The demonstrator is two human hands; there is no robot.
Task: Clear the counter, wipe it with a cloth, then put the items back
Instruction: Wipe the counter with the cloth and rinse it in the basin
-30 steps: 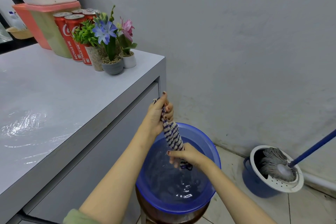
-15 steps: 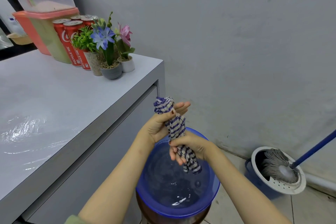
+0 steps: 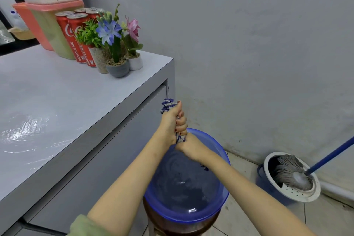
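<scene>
A blue-and-white striped cloth [image 3: 168,104] is twisted upright over a blue basin [image 3: 220,197] of water. My left hand [image 3: 173,120] grips its upper part, with one end sticking out above the fist. My right hand [image 3: 188,148] grips the lower part just beneath, and a short tail hangs below it. The grey counter [image 3: 63,105] lies to the left, wet and shiny near its front. At its back right stand several red cans [image 3: 76,44], three small flower pots [image 3: 117,67] and a tub with a pink rim [image 3: 47,25].
The basin rests on a brown stool [image 3: 182,225] beside the counter's end. A mop bucket [image 3: 293,178] with a grey mop head and blue handle [image 3: 333,153] stands on the tiled floor at the right, against the grey wall.
Both hands have closed tight on the cloth and come together, one fist right above the other. Half a second ago the left fingers were loose and more cloth hung free.
</scene>
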